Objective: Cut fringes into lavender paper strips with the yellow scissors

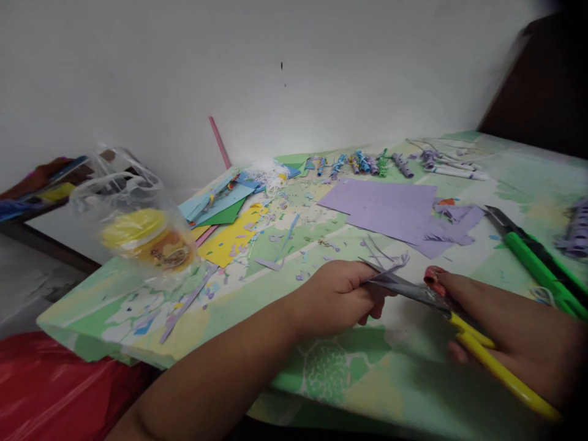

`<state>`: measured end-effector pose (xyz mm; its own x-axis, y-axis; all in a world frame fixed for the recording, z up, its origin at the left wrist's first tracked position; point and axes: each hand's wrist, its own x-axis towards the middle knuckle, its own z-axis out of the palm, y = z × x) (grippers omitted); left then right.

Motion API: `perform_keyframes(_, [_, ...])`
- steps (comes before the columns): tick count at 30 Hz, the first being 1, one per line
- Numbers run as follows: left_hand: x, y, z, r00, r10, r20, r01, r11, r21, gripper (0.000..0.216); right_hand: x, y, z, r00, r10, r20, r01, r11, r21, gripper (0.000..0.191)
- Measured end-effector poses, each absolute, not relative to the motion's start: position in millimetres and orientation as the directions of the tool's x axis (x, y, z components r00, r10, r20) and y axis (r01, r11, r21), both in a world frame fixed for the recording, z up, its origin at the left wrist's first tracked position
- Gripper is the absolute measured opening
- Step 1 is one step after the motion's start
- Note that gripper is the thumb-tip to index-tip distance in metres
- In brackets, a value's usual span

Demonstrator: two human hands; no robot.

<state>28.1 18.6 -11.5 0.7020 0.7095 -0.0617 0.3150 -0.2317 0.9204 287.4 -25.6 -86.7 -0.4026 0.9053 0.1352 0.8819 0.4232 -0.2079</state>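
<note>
My left hand (344, 294) is closed, pinching a small piece of purple paper (399, 264) whose thin strips stick up past the fingers. Yellow-handled scissors (408, 289) are in my right hand (509, 324), their blades reaching across to the paper at my left fingertips. By my right thumb tip is a small red rolled thing (434, 278); whether it is held or worn there I cannot tell. Beyond the hands lie purple paper sheets (386, 205), the nearer one with a fringed, cut edge. A green utility knife (539, 263) rests right of them.
Several small fringed paper rolls (362, 162) lie along the back. At left are coloured sheets (232, 236), white string (269, 176), paper scraps and a clear bag (151, 236) holding a yellow-lidded tub. The patterned tablecloth (331, 367) reaches the near edge; a wall stands behind.
</note>
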Motion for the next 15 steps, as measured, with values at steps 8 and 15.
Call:
perform_keyframes(8, [26,19,-11,0.727,0.687,-0.006,0.315,-0.326,0.892,0.024,283,-25,-81,-0.413,0.902,0.13,0.871,0.432,-0.233,0.048])
perform_keyframes(15, [26,19,-7,0.732,0.68,-0.039,0.329,-0.303,0.894,0.023,277,-23,-74,-0.402,0.907,0.129,0.864,0.422,-0.274,0.043])
